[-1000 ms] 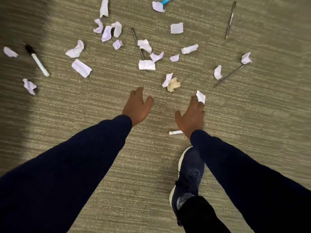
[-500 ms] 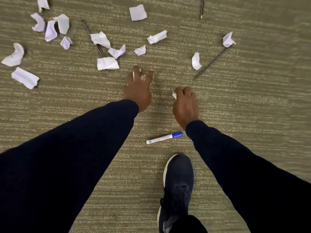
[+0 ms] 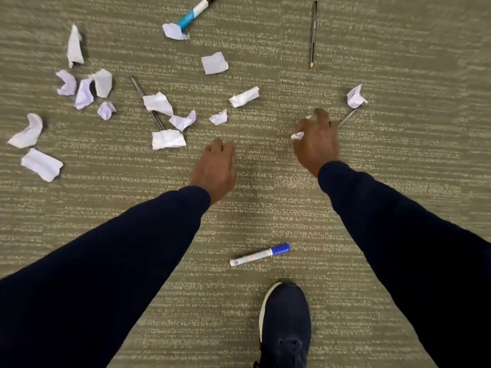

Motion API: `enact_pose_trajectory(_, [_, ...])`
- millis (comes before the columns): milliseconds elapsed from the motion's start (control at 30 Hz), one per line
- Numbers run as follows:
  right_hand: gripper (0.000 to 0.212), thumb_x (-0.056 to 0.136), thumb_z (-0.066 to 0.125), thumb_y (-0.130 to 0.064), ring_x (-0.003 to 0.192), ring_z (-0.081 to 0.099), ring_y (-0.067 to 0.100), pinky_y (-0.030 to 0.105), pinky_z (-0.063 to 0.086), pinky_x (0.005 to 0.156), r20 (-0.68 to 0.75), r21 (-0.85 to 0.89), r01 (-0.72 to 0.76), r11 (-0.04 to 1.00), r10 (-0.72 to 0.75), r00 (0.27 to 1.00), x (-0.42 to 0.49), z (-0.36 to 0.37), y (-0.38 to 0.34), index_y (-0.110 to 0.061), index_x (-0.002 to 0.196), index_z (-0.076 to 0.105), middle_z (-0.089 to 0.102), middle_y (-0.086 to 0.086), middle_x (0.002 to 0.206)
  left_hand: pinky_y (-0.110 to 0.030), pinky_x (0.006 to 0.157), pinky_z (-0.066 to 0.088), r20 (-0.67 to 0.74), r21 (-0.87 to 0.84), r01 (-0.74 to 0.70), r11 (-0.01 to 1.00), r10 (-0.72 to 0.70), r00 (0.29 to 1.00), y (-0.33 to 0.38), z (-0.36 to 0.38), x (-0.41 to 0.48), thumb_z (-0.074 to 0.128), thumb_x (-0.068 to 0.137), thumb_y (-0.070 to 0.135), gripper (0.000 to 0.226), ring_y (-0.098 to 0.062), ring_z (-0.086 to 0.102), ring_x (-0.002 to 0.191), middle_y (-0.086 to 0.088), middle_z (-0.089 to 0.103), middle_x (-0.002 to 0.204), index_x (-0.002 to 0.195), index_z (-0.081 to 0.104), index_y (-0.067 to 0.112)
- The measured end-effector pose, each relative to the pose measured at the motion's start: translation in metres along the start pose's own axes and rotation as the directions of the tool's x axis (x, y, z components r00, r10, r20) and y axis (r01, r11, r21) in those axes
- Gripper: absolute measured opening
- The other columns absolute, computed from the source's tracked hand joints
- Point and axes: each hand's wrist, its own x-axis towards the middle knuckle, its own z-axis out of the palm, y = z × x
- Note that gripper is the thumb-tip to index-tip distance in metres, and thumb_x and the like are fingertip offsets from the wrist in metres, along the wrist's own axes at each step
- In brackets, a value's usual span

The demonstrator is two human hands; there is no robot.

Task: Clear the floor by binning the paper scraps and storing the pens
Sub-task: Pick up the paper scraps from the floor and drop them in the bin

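White paper scraps lie scattered over the grey-green carpet (image 3: 398, 208), most at the left, such as a flat scrap (image 3: 168, 139) and a folded scrap (image 3: 42, 164). My right hand (image 3: 316, 144) pinches a small white scrap (image 3: 297, 135), and its fingertips sit over another scrap beside a thin pen (image 3: 346, 118). A crumpled scrap (image 3: 355, 96) lies at that pen's far end. My left hand (image 3: 215, 168) has its fingers curled under, hiding what it holds. A blue-capped marker (image 3: 260, 254) lies between my arms. Farther off are a teal marker (image 3: 194, 14), a pencil-like pen (image 3: 313, 35) and a dark thin pen (image 3: 147, 102).
My dark shoe (image 3: 285, 322) stands on the carpet just below the blue-capped marker. Both dark sleeves stretch in from the bottom corners. No bin or pen holder is in view.
The two scraps under my left hand are gone from the carpet and its fingers have curled. My right hand picked up a scrap and moved right toward the thin pen.
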Motion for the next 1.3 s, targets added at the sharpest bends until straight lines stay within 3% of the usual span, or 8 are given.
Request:
enact_pose_trajectory(133, [0.025, 0.092, 0.057, -0.002, 0.107, 0.058, 0.041, 0.046, 0.053, 0.086, 0.029, -0.051, 0.016, 0.999, -0.015, 0.999, 0.011, 0.006, -0.001, -0.004, 0.115, 0.068, 0.052, 0.021, 0.128, -0.035, 0.062, 0.039, -0.093, -0.046, 0.057, 0.997, -0.061, 0.994, -0.001, -0.018, 0.025, 0.057, 0.089, 0.009, 0.023, -0.026, 0.050, 0.074, -0.012, 0.050, 0.112, 0.111, 0.050, 0.010])
enact_pose_trajectory(400, [0.024, 0.087, 0.048, 0.007, 0.078, 0.058, 0.031, 0.032, 0.039, 0.060, -0.104, 0.211, 0.284, 0.935, -0.267, 0.958, 0.033, -0.006, -0.040, -0.008, 0.103, 0.057, 0.061, 0.011, 0.093, -0.044, 0.063, 0.047, -0.028, 0.180, 0.062, 0.982, -0.058, 0.998, -0.001, -0.027, 0.065, 0.055, 0.088, 0.004, 0.058, -0.042, 0.061, 0.094, -0.018, 0.037, 0.141, 0.143, 0.035, 0.010])
enact_pose_trajectory(600, [0.073, 0.093, 0.045, 0.004, 0.089, 0.052, 0.032, 0.040, 0.041, 0.072, 0.050, 0.031, 0.401, 0.915, -0.402, 0.914, 0.062, -0.005, -0.094, -0.025, 0.156, 0.023, 0.055, 0.020, 0.117, -0.047, 0.076, 0.052, -0.061, 0.102, 0.073, 0.992, -0.067, 0.996, -0.003, -0.006, 0.051, 0.044, 0.093, -0.003, 0.037, -0.036, 0.059, 0.097, -0.026, 0.041, 0.136, 0.130, 0.046, 0.001])
enact_pose_trajectory(767, [0.047, 0.100, 0.041, -0.008, 0.111, 0.056, 0.044, 0.045, 0.044, 0.085, 0.165, -0.109, 0.412, 0.905, -0.392, 0.905, 0.062, 0.018, -0.107, -0.009, 0.147, 0.038, 0.051, 0.027, 0.131, -0.042, 0.067, 0.046, -0.079, -0.013, 0.002, 1.000, -0.003, 0.997, -0.021, -0.006, 0.029, 0.051, 0.091, 0.000, 0.025, -0.033, 0.057, 0.084, -0.018, 0.050, 0.119, 0.116, 0.050, 0.004])
enact_pose_trajectory(967, [0.023, 0.098, 0.049, -0.006, 0.093, 0.058, 0.039, 0.037, 0.042, 0.071, 0.069, -0.104, 0.377, 0.920, -0.372, 0.926, 0.061, 0.020, -0.106, 0.001, 0.119, 0.055, 0.050, 0.026, 0.126, -0.047, 0.074, 0.050, -0.263, -0.123, 0.064, 0.990, -0.095, 0.960, -0.080, -0.031, 0.004, 0.054, 0.093, 0.010, 0.040, -0.031, 0.054, 0.091, -0.016, 0.049, 0.123, 0.132, 0.045, 0.006])
enact_pose_trajectory(1067, [0.022, 0.100, 0.047, -0.013, 0.078, 0.052, 0.022, 0.037, 0.045, 0.065, 0.025, 0.054, 0.409, 0.911, -0.411, 0.911, 0.055, 0.021, -0.129, -0.003, 0.118, 0.055, 0.051, 0.007, 0.120, -0.046, 0.083, 0.050, -0.241, -0.158, 0.159, 0.975, -0.195, 0.951, -0.107, -0.039, -0.002, 0.064, 0.093, 0.018, 0.061, -0.036, 0.056, 0.104, -0.018, 0.047, 0.130, 0.146, 0.037, 0.009])
enact_pose_trajectory(1133, [0.027, 0.098, 0.050, -0.018, 0.084, 0.058, 0.018, 0.036, 0.048, 0.070, 0.062, 0.143, 0.498, 0.855, -0.510, 0.858, 0.049, 0.022, -0.150, -0.010, 0.123, 0.056, 0.054, 0.001, 0.117, -0.047, 0.084, 0.050, -0.192, -0.150, 0.184, 0.971, -0.212, 0.958, -0.119, -0.041, -0.004, 0.067, 0.092, 0.026, 0.063, -0.037, 0.056, 0.103, -0.020, 0.046, 0.129, 0.146, 0.038, 0.009])
enact_pose_trajectory(1300, [0.030, 0.090, 0.062, -0.005, 0.114, 0.060, 0.034, 0.033, 0.048, 0.081, 0.213, 0.104, 0.678, 0.727, -0.683, 0.699, 0.030, 0.037, -0.194, -0.001, 0.119, 0.064, 0.041, 0.010, 0.154, -0.046, 0.076, 0.047, -0.181, -0.133, 0.214, 0.968, -0.236, 0.955, -0.125, -0.039, -0.008, 0.061, 0.094, 0.020, 0.044, -0.041, 0.056, 0.094, -0.020, 0.047, 0.125, 0.134, 0.047, 0.006])
